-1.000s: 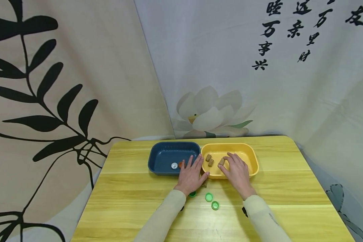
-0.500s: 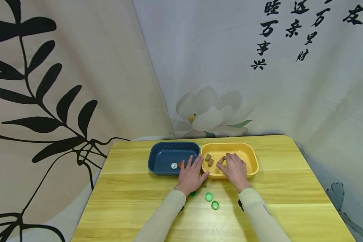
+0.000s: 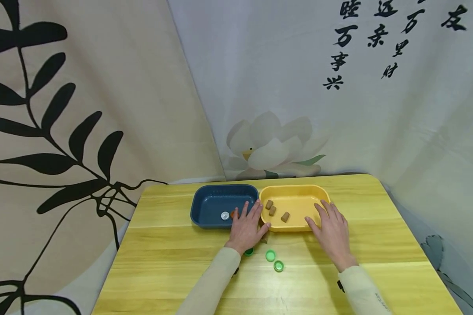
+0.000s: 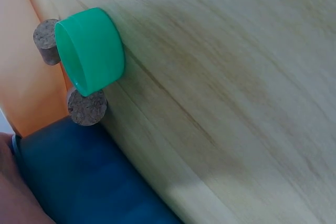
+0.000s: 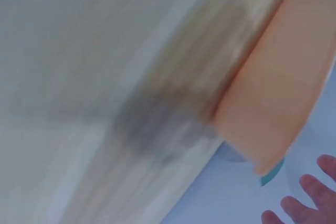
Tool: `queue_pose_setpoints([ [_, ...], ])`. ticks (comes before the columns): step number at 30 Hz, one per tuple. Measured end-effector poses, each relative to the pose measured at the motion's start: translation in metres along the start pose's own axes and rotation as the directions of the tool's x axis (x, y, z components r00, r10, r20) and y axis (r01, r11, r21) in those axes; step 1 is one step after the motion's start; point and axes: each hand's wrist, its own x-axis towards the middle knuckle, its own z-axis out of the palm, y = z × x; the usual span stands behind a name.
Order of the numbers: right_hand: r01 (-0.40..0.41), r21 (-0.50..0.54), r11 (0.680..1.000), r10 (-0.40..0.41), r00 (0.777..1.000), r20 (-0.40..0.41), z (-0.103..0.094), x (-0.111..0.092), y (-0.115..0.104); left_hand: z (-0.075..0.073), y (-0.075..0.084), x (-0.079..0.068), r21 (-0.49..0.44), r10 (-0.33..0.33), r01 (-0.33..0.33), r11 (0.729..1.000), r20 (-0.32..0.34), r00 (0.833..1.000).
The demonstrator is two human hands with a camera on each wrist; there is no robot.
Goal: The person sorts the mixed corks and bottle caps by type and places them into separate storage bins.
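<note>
My left hand (image 3: 247,227) lies with fingers spread across the near edges where the blue tray (image 3: 206,202) and the yellow tray (image 3: 303,199) meet. My right hand (image 3: 333,232), fingers spread and holding nothing, is over the yellow tray's right end. Inside that tray, toward its left side, lie a cork (image 3: 285,217), another cork (image 3: 273,211) and a third cork (image 3: 269,204). A white bottle cap (image 3: 225,215) sits in the blue tray, beside an orange cap (image 3: 232,214) partly hidden by my left fingers.
On the wooden table (image 3: 165,262), a green cap (image 3: 270,255) and a second green cap (image 3: 278,266) lie before the trays; another green cap (image 3: 248,252) is partly under my left wrist. The left wrist view shows a cork (image 4: 86,109) and another cork (image 4: 47,40) outside the trays.
My right hand has let go of the cork it pinched, which now lies in the yellow tray, and has moved right with its fingers spreading. The left hand stays in place.
</note>
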Motion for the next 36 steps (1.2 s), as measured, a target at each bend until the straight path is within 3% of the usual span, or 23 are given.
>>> queue_pose_setpoints([
  [6, -0.026, -0.008, 1.0, 0.026, 1.0, 0.017, -0.007, -0.008, 0.027, -0.002, -0.002, -0.001, 0.006, -0.002, 0.002, 1.0, 0.0, 1.0],
  [13, -0.116, -0.012, 0.993, 0.116, 0.977, 0.181, -0.003, -0.011, 0.039, 0.001, -0.005, -0.001, 0.011, 0.019, -0.019, 1.0, -0.025, 1.0],
  [18, -0.156, -0.014, 0.988, 0.154, 0.951, 0.266, 0.001, -0.012, 0.041, -0.008, -0.012, -0.006, -0.075, 0.075, -0.083, 0.994, -0.094, 0.993],
  [27, -0.169, 0.003, 0.986, 0.161, 0.94, 0.301, -0.001, -0.014, 0.044, -0.026, -0.034, -0.036, -0.113, 0.162, -0.199, 0.973, -0.276, 0.948],
  [36, -0.174, 0.03, 0.984, 0.157, 0.938, 0.308, -0.001, -0.014, 0.044, -0.026, -0.049, -0.07, -0.013, 0.248, -0.269, 0.963, -0.35, 0.903],
])
